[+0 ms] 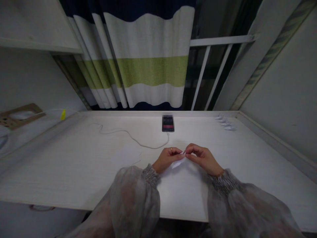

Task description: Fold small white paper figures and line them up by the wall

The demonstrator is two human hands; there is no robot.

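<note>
Between my two hands is a small folded piece of white paper (177, 163), held just above the white desk. My left hand (168, 158) pinches it from the left between thumb and fingers; a ring is on one finger. From the right, my right hand (201, 158) pinches the paper's upper corner, its fingertips meeting those of the left. The paper's lower part hangs below the left thumb. Its exact fold is too small to make out.
A phone (168, 123) lies at the desk's back, with a white cable (131, 136) running left. Several small folded white papers (225, 123) sit in the back right corner. White sheet paper (130, 153) lies left of my hands. A curtain (153, 49) hangs behind the desk (74, 172).
</note>
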